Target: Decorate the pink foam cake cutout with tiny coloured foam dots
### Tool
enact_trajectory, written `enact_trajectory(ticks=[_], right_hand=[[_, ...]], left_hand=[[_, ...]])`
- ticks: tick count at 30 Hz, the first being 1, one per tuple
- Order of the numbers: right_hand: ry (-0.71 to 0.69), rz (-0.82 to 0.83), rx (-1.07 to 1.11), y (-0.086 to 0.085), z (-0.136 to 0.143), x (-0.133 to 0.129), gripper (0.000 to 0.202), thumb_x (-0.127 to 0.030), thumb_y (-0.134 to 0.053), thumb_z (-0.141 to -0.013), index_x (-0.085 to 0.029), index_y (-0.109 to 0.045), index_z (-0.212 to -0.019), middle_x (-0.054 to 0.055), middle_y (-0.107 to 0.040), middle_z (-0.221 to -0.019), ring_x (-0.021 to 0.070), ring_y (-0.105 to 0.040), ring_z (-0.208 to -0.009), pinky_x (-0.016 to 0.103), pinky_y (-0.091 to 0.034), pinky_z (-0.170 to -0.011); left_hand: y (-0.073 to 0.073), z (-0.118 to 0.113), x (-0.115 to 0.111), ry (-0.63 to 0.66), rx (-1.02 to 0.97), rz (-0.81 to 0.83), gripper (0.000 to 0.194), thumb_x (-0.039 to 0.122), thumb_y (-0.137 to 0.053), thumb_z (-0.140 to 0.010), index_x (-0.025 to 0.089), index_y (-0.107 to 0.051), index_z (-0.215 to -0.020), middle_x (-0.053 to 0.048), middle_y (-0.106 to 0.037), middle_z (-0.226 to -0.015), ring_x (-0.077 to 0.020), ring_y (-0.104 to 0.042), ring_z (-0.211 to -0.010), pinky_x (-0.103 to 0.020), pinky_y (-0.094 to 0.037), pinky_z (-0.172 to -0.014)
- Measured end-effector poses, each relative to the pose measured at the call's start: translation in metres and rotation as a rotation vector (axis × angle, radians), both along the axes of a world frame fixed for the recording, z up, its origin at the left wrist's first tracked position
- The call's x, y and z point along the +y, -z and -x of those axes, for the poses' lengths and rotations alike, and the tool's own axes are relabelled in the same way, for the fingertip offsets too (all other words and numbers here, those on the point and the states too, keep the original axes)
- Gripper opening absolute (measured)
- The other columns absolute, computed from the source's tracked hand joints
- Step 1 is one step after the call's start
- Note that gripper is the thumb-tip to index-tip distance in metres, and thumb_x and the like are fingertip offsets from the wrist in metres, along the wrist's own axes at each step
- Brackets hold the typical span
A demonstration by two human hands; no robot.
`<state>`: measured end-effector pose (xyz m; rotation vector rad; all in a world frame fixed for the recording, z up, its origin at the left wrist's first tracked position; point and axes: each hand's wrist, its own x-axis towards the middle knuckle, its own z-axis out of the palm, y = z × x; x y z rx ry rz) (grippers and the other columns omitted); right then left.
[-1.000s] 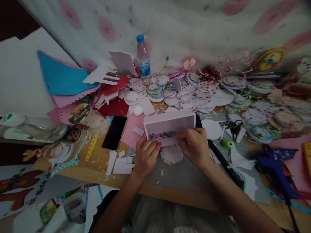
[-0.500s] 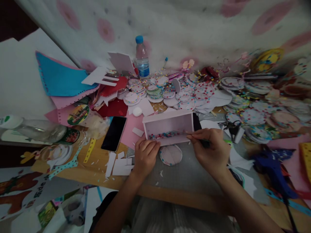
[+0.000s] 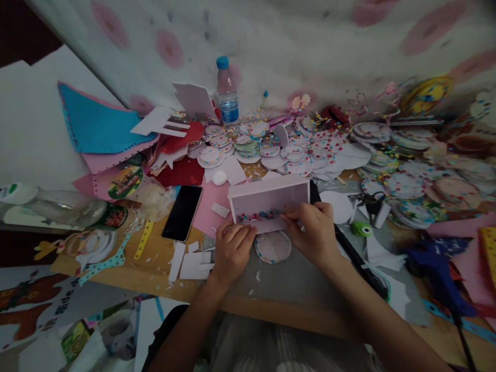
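Observation:
A small white open-fronted box point(image 3: 269, 188) is tilted toward me, with red and blue bits point(image 3: 259, 216) lying along its inside bottom edge. My left hand point(image 3: 232, 254) is closed on the box's lower left front edge, thumb hidden. At the box's lower right front, my right hand point(image 3: 316, 235) has its thumb and fingers pinched together just inside the opening, next to the coloured bits. Whatever lies between those fingertips is too small to make out. Just below the box is a round white disc point(image 3: 273, 249) with coloured dots round its rim, partly covered by the box.
Stacks of dotted white discs point(image 3: 298, 155) fill the back. A phone point(image 3: 182, 213), paper scraps point(image 3: 192, 266) and a large bottle point(image 3: 70, 206) lie left; a water bottle point(image 3: 227, 93) stands behind. On the right are a blue glue gun point(image 3: 437, 268) and a green item point(image 3: 361, 229).
My right hand has moved left along the box's front edge, toward the coloured bits, uncovering the green item and a black strip at right. My left hand and the box stay nearly put.

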<state>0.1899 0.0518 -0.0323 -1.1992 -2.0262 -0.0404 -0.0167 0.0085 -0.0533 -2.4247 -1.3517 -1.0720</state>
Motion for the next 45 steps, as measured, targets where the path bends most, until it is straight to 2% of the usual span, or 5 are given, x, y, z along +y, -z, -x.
enact_trajectory(ticks=[10, 17, 30, 39, 45], right_hand=[[-0.045, -0.032, 0.013, 0.0009, -0.0019, -0.0030, 0.016, -0.012, -0.061, -0.083, -0.022, -0.050, -0.079, -0.002, -0.067, -0.072, 0.0168, -0.060, -0.065, 0.035, -0.034, -0.071], [-0.072, 0.015, 0.034, 0.0028, 0.0009, 0.0004, 0.015, -0.015, -0.060, -0.084, -0.021, -0.050, -0.076, -0.002, -0.067, -0.071, 0.0159, -0.060, -0.064, 0.035, -0.034, -0.071], [-0.061, 0.045, 0.004, 0.0042, 0.0021, 0.0025, 0.016, -0.012, -0.059, -0.084, -0.023, -0.049, -0.078, -0.003, -0.064, -0.071, 0.0173, -0.058, -0.066, 0.036, -0.034, -0.073], [-0.037, 0.040, 0.090, 0.0001, 0.0029, 0.0010, 0.022, -0.003, -0.059, -0.075, -0.023, -0.050, -0.076, -0.005, -0.066, -0.067, 0.0160, -0.058, -0.060, 0.037, -0.034, -0.073], [-0.063, 0.026, 0.110, 0.0005, -0.0015, 0.0039, 0.019, -0.007, -0.061, -0.079, -0.022, -0.050, -0.078, -0.004, -0.067, -0.070, 0.0160, -0.060, -0.063, 0.036, -0.033, -0.073]], left_hand=[[0.0004, 0.0001, -0.0003, 0.002, 0.003, 0.009, 0.020, 0.008, -0.050, -0.093, 0.016, -0.065, -0.103, -0.003, -0.075, -0.088, -0.0184, -0.065, -0.086, -0.040, -0.041, -0.089], [0.0005, 0.0003, -0.0004, 0.005, 0.000, 0.014, 0.020, 0.008, -0.051, -0.092, 0.017, -0.065, -0.104, -0.003, -0.076, -0.089, -0.0186, -0.066, -0.086, -0.040, -0.042, -0.088], [0.0006, 0.0005, -0.0005, 0.000, 0.000, 0.021, 0.024, 0.009, -0.049, -0.093, 0.020, -0.066, -0.106, -0.002, -0.075, -0.088, -0.0181, -0.065, -0.087, -0.039, -0.042, -0.089], [-0.0014, -0.0002, -0.0004, -0.003, -0.004, 0.021, 0.021, 0.009, -0.051, -0.092, 0.019, -0.066, -0.103, -0.002, -0.076, -0.088, -0.0181, -0.066, -0.086, -0.039, -0.042, -0.088], [0.0006, 0.0007, -0.0004, 0.020, -0.012, 0.015, 0.021, 0.007, -0.053, -0.090, 0.016, -0.065, -0.104, -0.004, -0.076, -0.090, -0.0196, -0.066, -0.086, -0.040, -0.041, -0.088]])
